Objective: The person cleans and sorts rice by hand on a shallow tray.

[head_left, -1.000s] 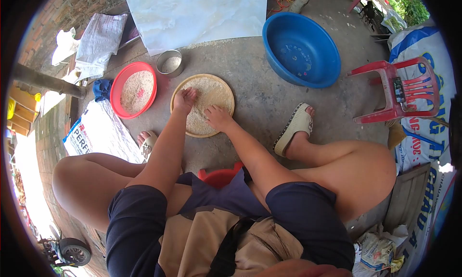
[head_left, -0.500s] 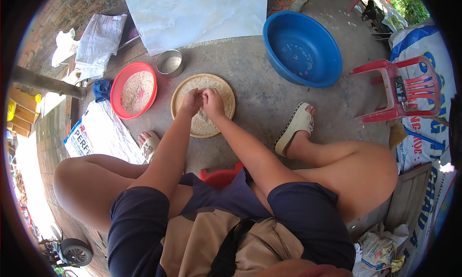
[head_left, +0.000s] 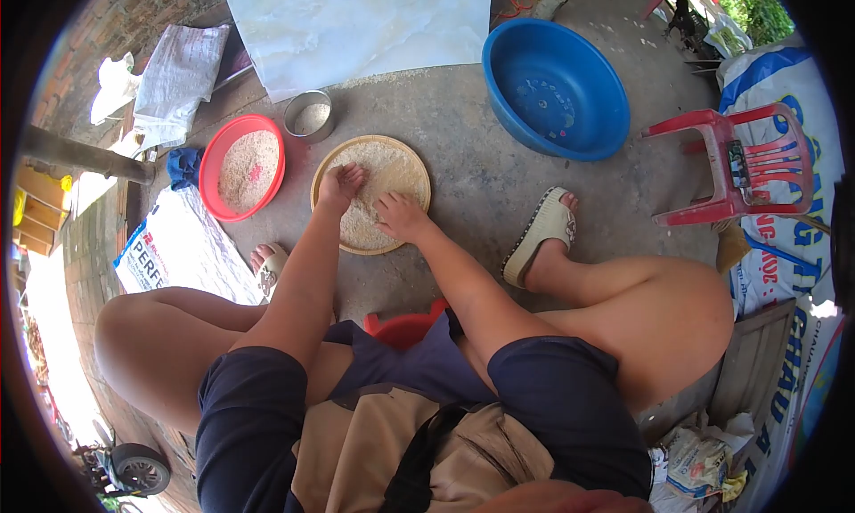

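A round woven tray (head_left: pixel 426 212) lies on the floor in front of me, covered with pale grain (head_left: pixel 378 163) that looks like rice. Over its left part, my left hand (head_left: pixel 341 185) is turned partly palm up, fingers loosely stretched; no held thing shows in it. My right hand (head_left: pixel 403 216) rests palm down at the tray's right side, its spread fingers touching the grain. The two hands are apart. Left of the tray stands a red basin (head_left: pixel 207 176) with more pale grain, and behind it a metal bowl (head_left: pixel 326 128) with some grain inside.
A large blue basin (head_left: pixel 570 134) stands at the back right, near a red plastic chair (head_left: pixel 726 161). A pale marbled sheet (head_left: pixel 365 28) lies at the back. White printed sacks (head_left: pixel 183 246) lie at left and right. My sandalled feet flank the tray.
The hands, together over the middle of the tray before, have separated. My left hand has moved left and turned palm up; my right has come down nearer me onto the grain.
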Demonstrator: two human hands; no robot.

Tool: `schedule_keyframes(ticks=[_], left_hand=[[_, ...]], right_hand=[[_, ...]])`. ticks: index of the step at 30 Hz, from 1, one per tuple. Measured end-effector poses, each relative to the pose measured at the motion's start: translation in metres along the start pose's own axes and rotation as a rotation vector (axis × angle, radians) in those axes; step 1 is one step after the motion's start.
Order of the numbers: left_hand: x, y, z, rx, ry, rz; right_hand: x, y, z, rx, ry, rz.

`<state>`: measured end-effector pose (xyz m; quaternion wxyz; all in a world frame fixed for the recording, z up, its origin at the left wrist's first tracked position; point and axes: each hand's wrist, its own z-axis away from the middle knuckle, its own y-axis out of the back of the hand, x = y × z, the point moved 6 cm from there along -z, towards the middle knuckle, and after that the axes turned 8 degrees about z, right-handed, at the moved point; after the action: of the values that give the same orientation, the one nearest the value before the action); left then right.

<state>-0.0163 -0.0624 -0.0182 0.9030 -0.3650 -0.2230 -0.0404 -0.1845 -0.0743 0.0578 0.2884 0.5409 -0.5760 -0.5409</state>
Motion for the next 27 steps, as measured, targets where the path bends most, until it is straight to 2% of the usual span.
schedule_keyframes(ticks=[3, 7, 9, 10, 12, 13, 15, 18, 22, 24, 25, 27], left_hand=[[0.001, 0.0, 0.001, 0.003, -0.005, -0.022], [-0.001, 0.001, 0.0, -0.016, -0.009, -0.05], [-0.004, 0.002, -0.001, -0.021, 0.0, -0.057], [-0.007, 0.003, -0.003, -0.034, 0.021, -0.065], [-0.011, 0.003, -0.006, -0.047, 0.041, -0.071], [-0.015, -0.002, -0.007, -0.113, 0.075, -0.112], [-0.02, -0.011, -0.004, -0.177, 0.109, -0.15], [-0.024, -0.027, 0.001, -0.271, 0.174, -0.144], [-0.015, -0.024, -0.003, -0.204, 0.117, -0.049], [-0.007, -0.019, -0.003, -0.153, 0.074, -0.004], [-0.003, -0.013, -0.004, -0.109, 0.04, 0.021], [0.003, -0.003, -0.006, -0.064, 0.004, 0.044]], right_hand=[[0.001, -0.019, -0.004, -0.058, 0.079, 0.042], [0.009, -0.026, -0.011, -0.122, 0.009, -0.037], [0.018, -0.025, -0.016, -0.072, -0.153, -0.09], [0.016, -0.025, -0.019, -0.071, -0.155, -0.089], [0.022, -0.014, -0.026, 0.144, -0.351, -0.169], [0.017, -0.009, -0.033, 0.142, -0.35, -0.168], [0.017, 0.002, -0.043, 0.306, -0.441, -0.389], [0.012, 0.007, -0.056, 0.299, -0.462, -0.436], [0.01, 0.025, -0.043, 0.361, -0.391, -0.225], [0.012, 0.021, -0.029, 0.189, -0.349, -0.076], [0.016, 0.022, -0.019, 0.189, -0.349, -0.076], [0.012, 0.01, -0.007, 0.032, -0.165, -0.01]])
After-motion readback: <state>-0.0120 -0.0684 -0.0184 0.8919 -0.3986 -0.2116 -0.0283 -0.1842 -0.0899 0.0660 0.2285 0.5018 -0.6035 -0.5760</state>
